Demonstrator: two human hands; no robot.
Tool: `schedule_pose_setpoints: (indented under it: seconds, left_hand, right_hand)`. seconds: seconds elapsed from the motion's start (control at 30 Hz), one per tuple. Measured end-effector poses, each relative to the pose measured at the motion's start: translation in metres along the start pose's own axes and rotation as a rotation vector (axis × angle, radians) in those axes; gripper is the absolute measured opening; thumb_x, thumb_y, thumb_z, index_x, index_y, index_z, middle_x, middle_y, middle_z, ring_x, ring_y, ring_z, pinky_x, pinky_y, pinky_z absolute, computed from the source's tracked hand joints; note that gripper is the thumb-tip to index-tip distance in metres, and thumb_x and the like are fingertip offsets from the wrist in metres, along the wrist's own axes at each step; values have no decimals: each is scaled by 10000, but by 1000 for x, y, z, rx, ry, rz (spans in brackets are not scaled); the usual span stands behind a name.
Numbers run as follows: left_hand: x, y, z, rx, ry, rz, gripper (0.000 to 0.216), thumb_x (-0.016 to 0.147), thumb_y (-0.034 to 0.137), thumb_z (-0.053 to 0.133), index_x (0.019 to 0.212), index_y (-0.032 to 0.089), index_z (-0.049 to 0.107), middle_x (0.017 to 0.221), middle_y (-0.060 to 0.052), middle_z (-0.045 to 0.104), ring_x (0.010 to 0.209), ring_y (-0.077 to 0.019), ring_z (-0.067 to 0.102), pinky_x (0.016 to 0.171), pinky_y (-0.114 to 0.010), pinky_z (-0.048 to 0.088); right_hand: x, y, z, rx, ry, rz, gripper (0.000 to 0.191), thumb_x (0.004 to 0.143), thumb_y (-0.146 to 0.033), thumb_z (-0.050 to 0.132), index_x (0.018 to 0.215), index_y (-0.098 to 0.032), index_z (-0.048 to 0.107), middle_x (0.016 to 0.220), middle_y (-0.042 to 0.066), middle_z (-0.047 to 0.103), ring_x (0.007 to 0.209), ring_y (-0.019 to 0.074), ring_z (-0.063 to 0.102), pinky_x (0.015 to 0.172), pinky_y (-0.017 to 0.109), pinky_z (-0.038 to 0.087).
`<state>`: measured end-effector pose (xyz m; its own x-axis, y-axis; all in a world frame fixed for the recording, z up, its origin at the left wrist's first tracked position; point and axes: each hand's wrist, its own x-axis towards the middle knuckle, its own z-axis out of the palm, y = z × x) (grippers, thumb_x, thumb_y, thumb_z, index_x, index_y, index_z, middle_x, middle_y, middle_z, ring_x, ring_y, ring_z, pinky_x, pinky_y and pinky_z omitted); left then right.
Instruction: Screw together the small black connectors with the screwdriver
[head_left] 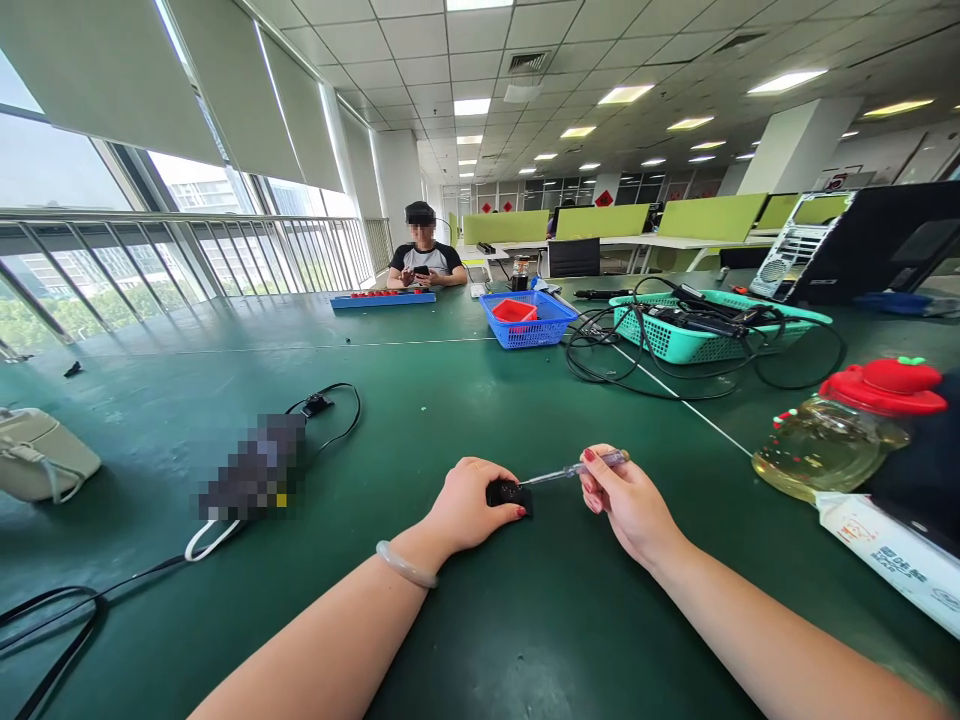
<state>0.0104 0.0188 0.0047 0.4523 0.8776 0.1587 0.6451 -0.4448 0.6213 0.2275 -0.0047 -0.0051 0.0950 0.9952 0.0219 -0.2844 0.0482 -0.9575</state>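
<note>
My left hand [474,503] is closed around a small black part [510,493] on the green table, thumb along the near side and fingers on the far side. What kind of part it is I cannot make out. Between thumb and fingers of my right hand [626,500] is a screwdriver [574,470] with a clear handle. Its thin metal shaft points left and slopes slightly down, and the tip meets the top of the black part or lies just over it. A pale bangle circles my left wrist.
To the right stand a red-lidded bottle [832,445] and a white packet [892,555]. Farther back are a teal basket [675,345] of black cables and a blue basket [529,332]. A blurred dark device [259,465] with cords lies left. Across the table [420,400] sits a person [425,255].
</note>
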Motion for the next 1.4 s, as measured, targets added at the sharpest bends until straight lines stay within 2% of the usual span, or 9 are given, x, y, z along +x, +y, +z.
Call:
schedule_pose_setpoints:
  seconds: [0.3,0.63,1.23,1.4]
  left_hand:
    - [0,0,0,12,-7,-4,284,714,345,774,975,245,728,1024,-31,728,1083,-268,572,985,-401,428]
    - [0,2,0,17,-12,-19,294,718,355,765,989,247,726,1038,-34,722,1092,-275,565,984,-410,433]
    - [0,1,-1,17,-9,-14,291,714,352,767,979,240,723,1033,-40,725,1095,-281,572,987,-422,442]
    - [0,2,-1,20,-5,-21,284,712,335,765,974,235,720,1023,-44,723,1082,-279,577,976,-420,449]
  right_hand:
    - [-4,0,0,3,-56,-27,502,705,-657,724,814,-189,580,593,-32,510,465,69,421,461,228,304]
    - [-6,2,0,10,-97,-90,443,765,-609,686,936,-208,606,662,-16,561,478,86,458,473,254,349]
    - [0,1,-2,-190,-19,-154,483,774,-663,646,860,-191,597,655,-10,535,474,94,435,466,266,364]
    - [-3,-2,0,-296,-26,-202,487,772,-677,640,866,-199,627,633,3,542,581,146,506,590,309,466]
